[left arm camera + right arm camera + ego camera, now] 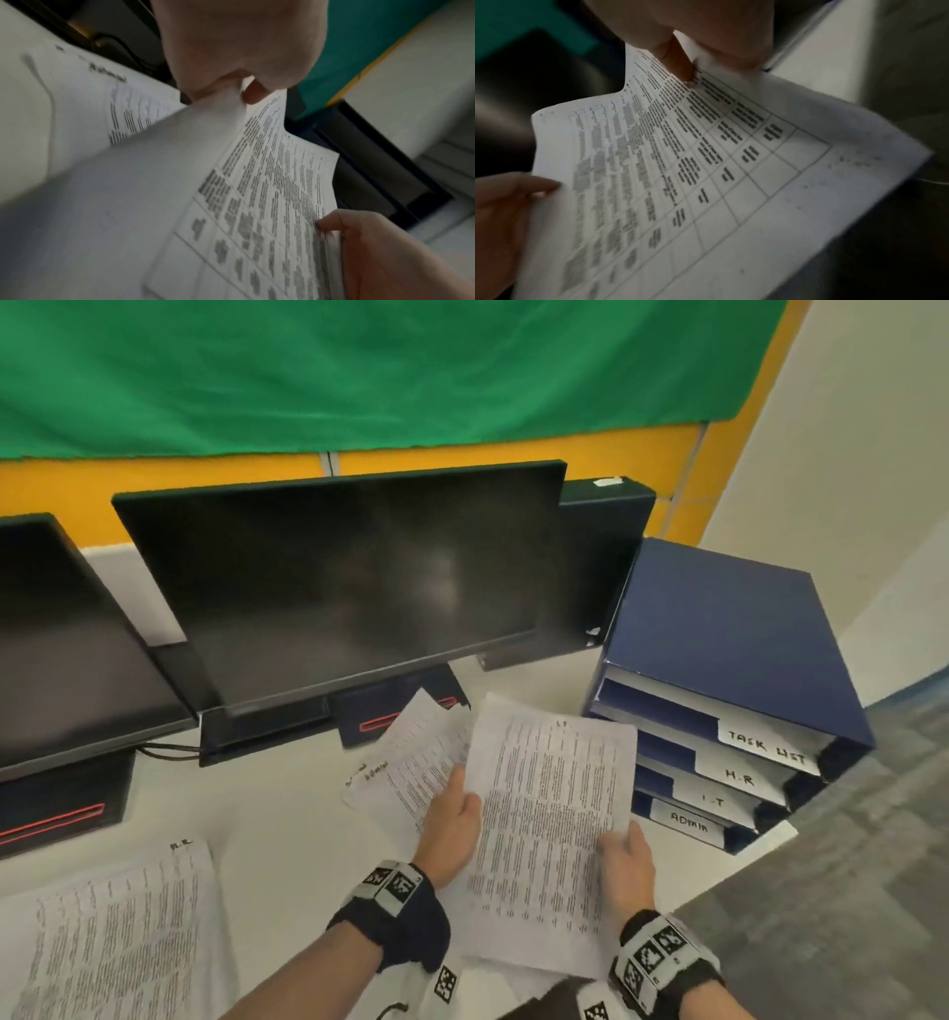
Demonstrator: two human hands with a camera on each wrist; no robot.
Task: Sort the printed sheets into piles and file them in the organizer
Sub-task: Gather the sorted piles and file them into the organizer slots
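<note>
A printed sheet point(549, 824) is held above the white desk point(287, 814), just left of the blue organizer point(719, 660). Its left edge is pinched by the left hand point(452, 824) and its right edge by the right hand point(624, 865), thumbs on top. Both forearms are extended forward, wrists roughly level; more sheets point(102, 932) lie at the left.

Place: an office desk.
Screens: two dark monitors point(354, 588) side by side on a white desk point(277, 814).
Filing: a blue organizer point(729, 690) with trays labelled TASK LIST, H-R, I-T, ADMIN.
Paperwork: printed sheets point(549, 819).
Floor: grey carpet point(847, 891).
</note>
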